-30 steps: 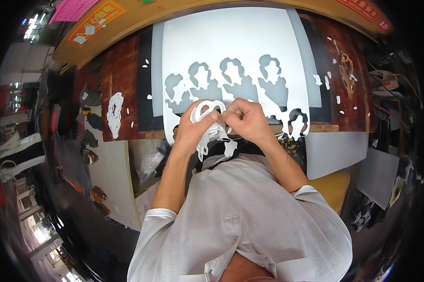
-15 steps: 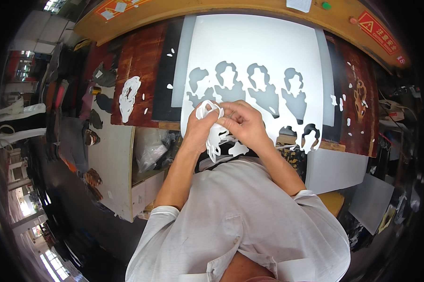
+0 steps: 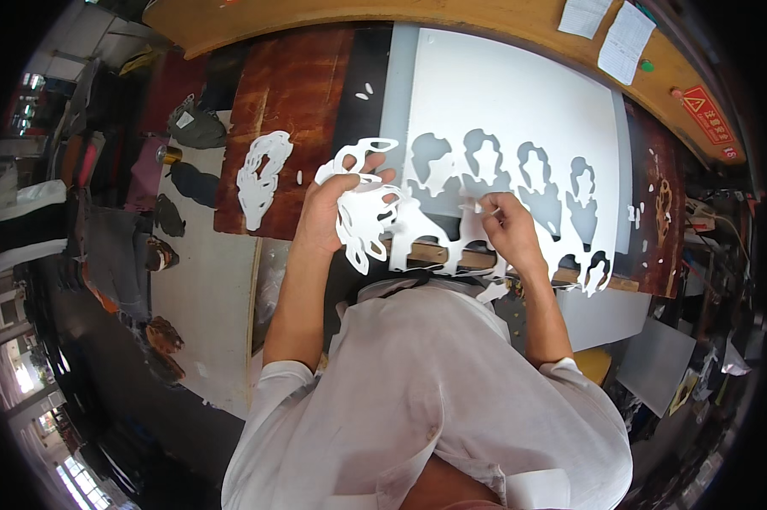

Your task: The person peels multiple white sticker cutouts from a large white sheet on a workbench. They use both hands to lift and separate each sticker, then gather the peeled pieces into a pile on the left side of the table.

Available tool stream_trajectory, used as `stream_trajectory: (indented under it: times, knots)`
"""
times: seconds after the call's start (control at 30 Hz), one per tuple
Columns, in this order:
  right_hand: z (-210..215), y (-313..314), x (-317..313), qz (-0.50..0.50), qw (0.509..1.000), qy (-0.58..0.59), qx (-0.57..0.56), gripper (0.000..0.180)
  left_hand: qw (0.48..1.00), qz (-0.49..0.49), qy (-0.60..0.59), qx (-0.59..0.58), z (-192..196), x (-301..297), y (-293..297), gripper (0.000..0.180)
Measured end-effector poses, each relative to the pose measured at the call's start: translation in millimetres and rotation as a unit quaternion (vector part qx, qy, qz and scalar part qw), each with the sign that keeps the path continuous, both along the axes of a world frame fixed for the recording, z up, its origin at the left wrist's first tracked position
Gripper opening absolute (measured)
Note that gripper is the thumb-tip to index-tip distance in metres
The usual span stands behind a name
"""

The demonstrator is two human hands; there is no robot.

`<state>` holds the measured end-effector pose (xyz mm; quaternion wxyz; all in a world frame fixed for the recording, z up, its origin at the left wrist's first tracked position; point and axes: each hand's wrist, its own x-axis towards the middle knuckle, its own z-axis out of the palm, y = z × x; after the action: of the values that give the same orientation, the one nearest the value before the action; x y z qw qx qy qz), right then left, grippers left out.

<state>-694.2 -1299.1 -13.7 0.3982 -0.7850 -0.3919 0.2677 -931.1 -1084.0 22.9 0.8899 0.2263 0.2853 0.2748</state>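
My left hand is closed around a bunch of white die-cut pieces with looping, openwork outlines, raised beside the left part of a large white sheet. Rows of shaped holes run along the sheet's nearer part, and its front strip hangs over the table's edge. Over those holes is my right hand, its thumb and fingers pinched together. A small white bit shows by its fingertips, but I cannot tell whether it is held or belongs to the sheet.
A stack of similar white pieces lies on the reddish-brown board at left. Small white scraps are scattered on both sides. A yellow machine beam crosses the far side, with papers on it. A pale side table stands at left.
My hands, together over the white pieces before, are now apart. The left keeps the bunch and has moved left; the right has moved right over the sheet's holes. The view has shifted.
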Motion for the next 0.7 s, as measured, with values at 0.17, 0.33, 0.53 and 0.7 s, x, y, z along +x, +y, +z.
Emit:
stream_trajectory:
  times: [0.17, 0.33, 0.53, 0.7]
  knots:
    - [-12, 48, -42, -0.002, 0.988, 0.148, 0.036, 0.040, 0.995, -0.087, -0.037, 0.023, 14, -25, 50, 0.052]
    - [30, 138, -76, -0.051, 0.941, 0.299, 0.153, 0.050, 0.987, -0.158, 0.000, -0.019, 18, -35, 72, 0.049]
    - [37, 172, -75, 0.065, 0.954, 0.239, 0.170, 0.025, 0.985, -0.164, 0.041, 0.038, 13, -57, 77, 0.046]
    - [18, 155, -71, -0.101, 0.917, 0.347, 0.171, 0.015, 0.997, -0.042, -0.026, 0.053, 7, -94, 93, 0.049]
